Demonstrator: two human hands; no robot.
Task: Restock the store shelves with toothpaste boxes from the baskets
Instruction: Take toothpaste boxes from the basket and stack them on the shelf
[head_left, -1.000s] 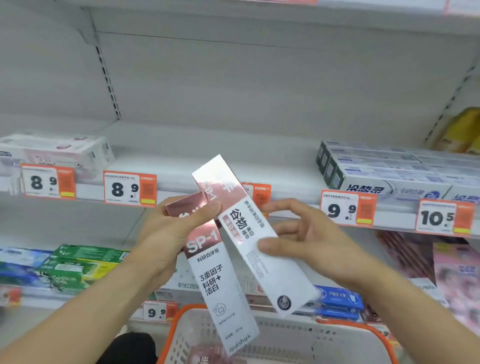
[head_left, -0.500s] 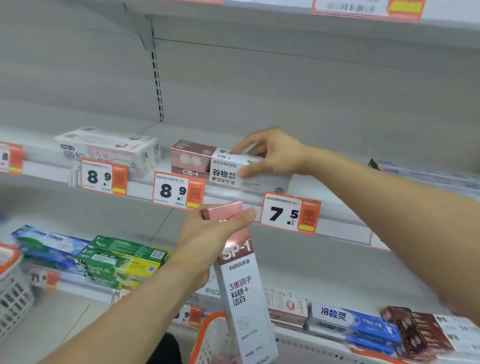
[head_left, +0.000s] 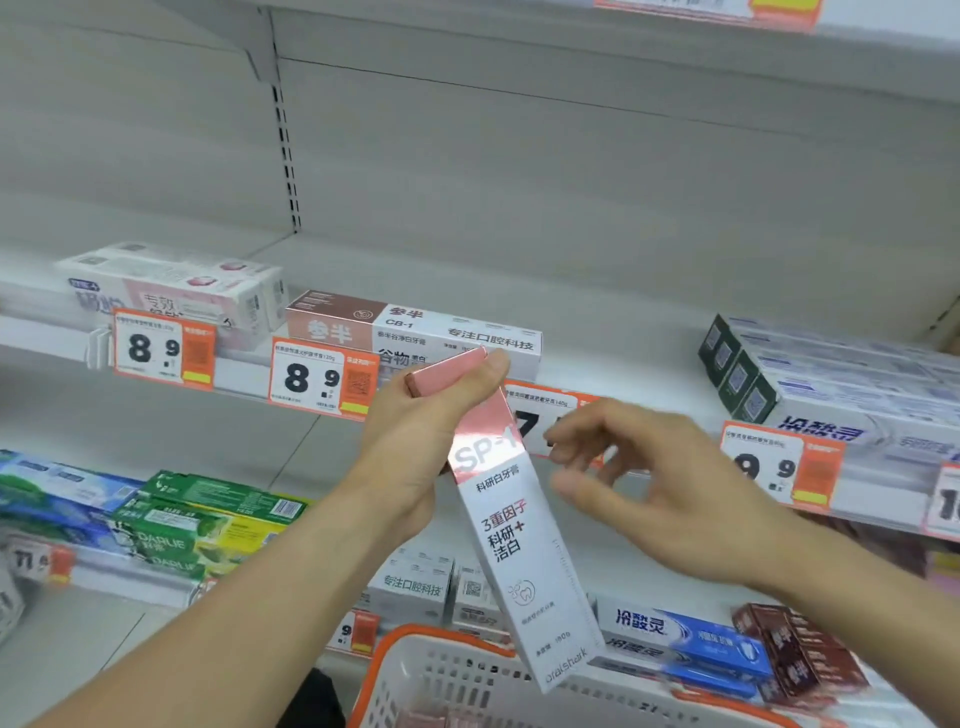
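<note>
Left hand (head_left: 415, 441) grip: thumb and fingers clamped on SP-1 box (head_left: 511, 525), tilted above basket (head_left: 415, 670). Right hand (head_left: 644, 493): loose, empty, near box. Step: shelving. Next: lay it beside CB-1 box (head_left: 415, 332) on shelf (head_left: 623, 358).

Pale grey store shelving (head_left: 597, 270) fills the view under even, flat light, with a ribbed back panel (head_left: 571, 171) and a slotted upright (head_left: 288, 156) at the left.
</note>
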